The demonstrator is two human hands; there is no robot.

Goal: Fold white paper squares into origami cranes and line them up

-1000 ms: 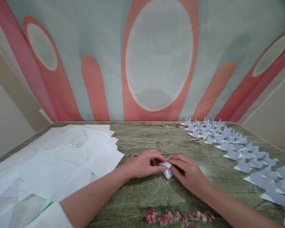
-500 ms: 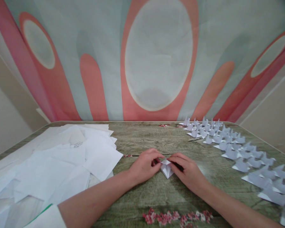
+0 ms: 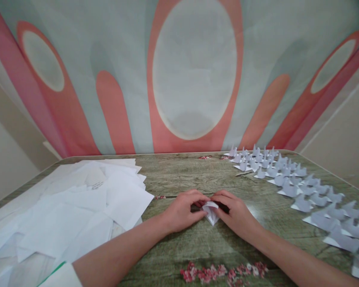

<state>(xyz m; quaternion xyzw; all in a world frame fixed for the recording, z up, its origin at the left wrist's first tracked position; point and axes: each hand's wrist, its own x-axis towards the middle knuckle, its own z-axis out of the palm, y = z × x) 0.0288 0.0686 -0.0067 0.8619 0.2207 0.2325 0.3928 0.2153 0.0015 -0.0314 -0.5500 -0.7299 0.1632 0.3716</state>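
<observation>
A small folded white paper (image 3: 212,215), pointed toward me, is pinched between both hands just above or on the table. My left hand (image 3: 188,210) grips its left side, with the thumb on the lower edge and the fingers at the upper corner. From the right, my right hand (image 3: 235,209) holds the opposite side, its fingertips meeting the left ones at the top. The paper's far corner is partly hidden by the fingers.
Loose white paper sheets (image 3: 74,207) are spread over the left of the wood-patterned table (image 3: 179,171). Rows of folded paper birds (image 3: 287,187) stand along the right side. A pink flower print (image 3: 218,273) marks the near table surface. A patterned backdrop (image 3: 194,71) hangs behind.
The paper's top flap has bent and its outline looks narrower at the near end. My left thumb has slid slightly right along it. The whole view has shifted a little.
</observation>
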